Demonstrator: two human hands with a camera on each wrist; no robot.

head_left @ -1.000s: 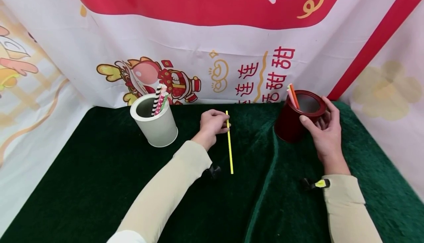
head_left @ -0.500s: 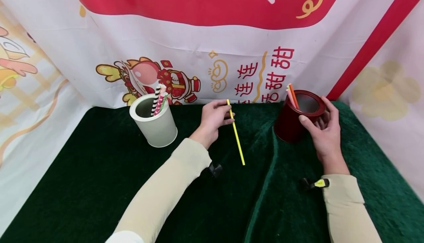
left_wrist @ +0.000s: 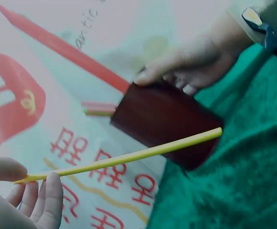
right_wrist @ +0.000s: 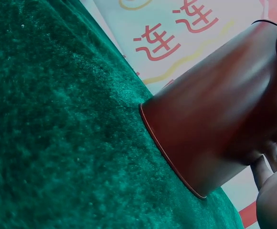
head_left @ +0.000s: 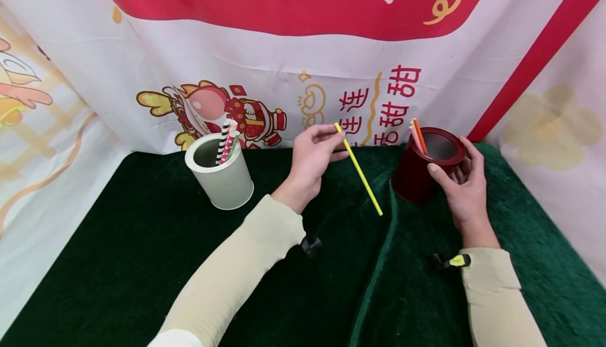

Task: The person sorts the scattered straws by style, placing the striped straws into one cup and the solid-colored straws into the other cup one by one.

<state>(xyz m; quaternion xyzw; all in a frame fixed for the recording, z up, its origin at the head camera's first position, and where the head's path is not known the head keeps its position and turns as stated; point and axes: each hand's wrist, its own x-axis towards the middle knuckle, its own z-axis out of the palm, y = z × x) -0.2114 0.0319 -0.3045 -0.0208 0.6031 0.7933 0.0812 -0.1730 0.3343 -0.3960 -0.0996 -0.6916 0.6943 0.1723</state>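
A thin yellow straw [head_left: 361, 173] is pinched near its upper end by my left hand [head_left: 312, 157], raised above the cloth. Its free end slants down to the right, and the left wrist view shows thumb and fingers closed on the straw [left_wrist: 143, 155]. My right hand [head_left: 466, 189] grips the side of a dark red cylindrical can [head_left: 412, 179] near its rim. The can stands upright on the cloth, as the can's base [right_wrist: 191, 157] shows in the right wrist view. Orange and pink straws [head_left: 418, 135] lean inside it at the left of the opening.
On the left stands a white can [head_left: 226, 186] holding several patterned straws [head_left: 227, 144], striped and dotted. Dark green velvet cloth [head_left: 118, 252] covers the table, with a ridge running between the arms. A printed white and red curtain [head_left: 284, 52] hangs behind.
My left hand has lifted the yellow straw up and to the right, and the straw has swung from near vertical to slanted, its lower end nearer the red can. My right hand stays on the can.
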